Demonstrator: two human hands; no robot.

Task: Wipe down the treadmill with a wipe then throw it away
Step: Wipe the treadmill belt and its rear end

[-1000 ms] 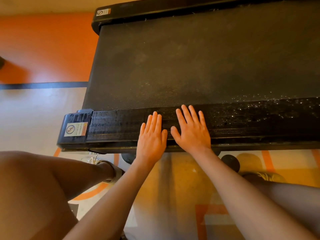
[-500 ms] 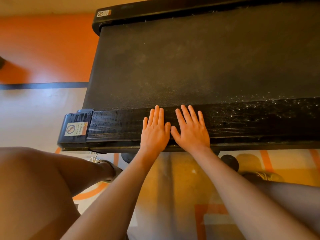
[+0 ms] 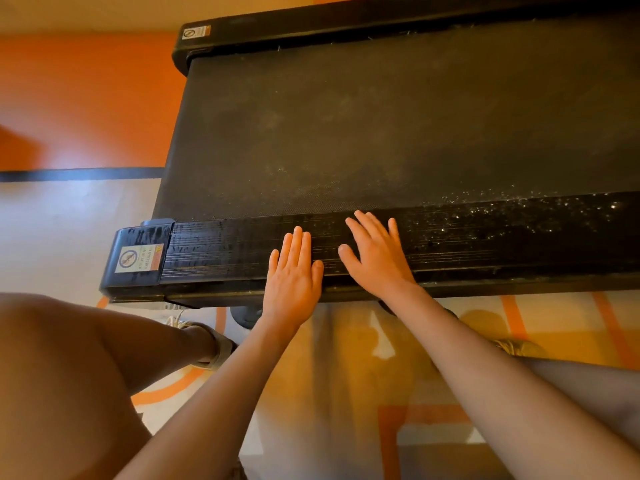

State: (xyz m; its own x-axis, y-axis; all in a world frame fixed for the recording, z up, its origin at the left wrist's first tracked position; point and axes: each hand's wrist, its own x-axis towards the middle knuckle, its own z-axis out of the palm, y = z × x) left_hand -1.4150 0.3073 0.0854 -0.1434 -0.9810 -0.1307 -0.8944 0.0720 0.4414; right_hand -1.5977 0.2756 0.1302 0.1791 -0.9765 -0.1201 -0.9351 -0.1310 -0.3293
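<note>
I see both hands lying flat, palm down, on the near side rail (image 3: 485, 244) of the treadmill (image 3: 381, 126), at the centre of the frame. My left hand (image 3: 294, 275) has its fingers pressed together; my right hand (image 3: 377, 258) has them spread, just beside the left without touching. Neither holds anything, and I see no wipe. White specks dot the rail toward the right. A warning sticker (image 3: 140, 258) sits on the end cap at left.

Both hands lie side by side on the treadmill's (image 3: 381, 133) near rail (image 3: 225, 251)
</note>
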